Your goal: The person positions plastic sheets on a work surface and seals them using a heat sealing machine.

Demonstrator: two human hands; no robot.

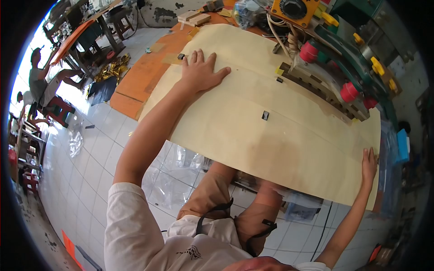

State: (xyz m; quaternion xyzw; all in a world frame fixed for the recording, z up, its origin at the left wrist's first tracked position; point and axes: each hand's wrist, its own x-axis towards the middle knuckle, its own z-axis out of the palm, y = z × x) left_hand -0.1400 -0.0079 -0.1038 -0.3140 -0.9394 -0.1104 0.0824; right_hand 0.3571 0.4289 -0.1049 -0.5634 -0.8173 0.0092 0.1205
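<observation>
A large cream-coloured sheet [217,122] covers most of the orange work table. My left hand [202,72] lies flat on its upper left part with the fingers spread, beside a small dark piece [181,56]. My right hand [369,165] rests at the sheet's right edge, fingers stretched out. Between the hands, a small black and grey piece [265,115] sits on the sheet. Another small dark piece [280,80] lies close to the long dark metal bar [316,90] of the green machine.
The green machine [357,58] with red and yellow knobs stands at the back right, below an orange device [294,10]. Wooden blocks [194,18] lie at the table's back. Clear plastic [169,194] is on the tiled floor. Another person [40,81] sits far left.
</observation>
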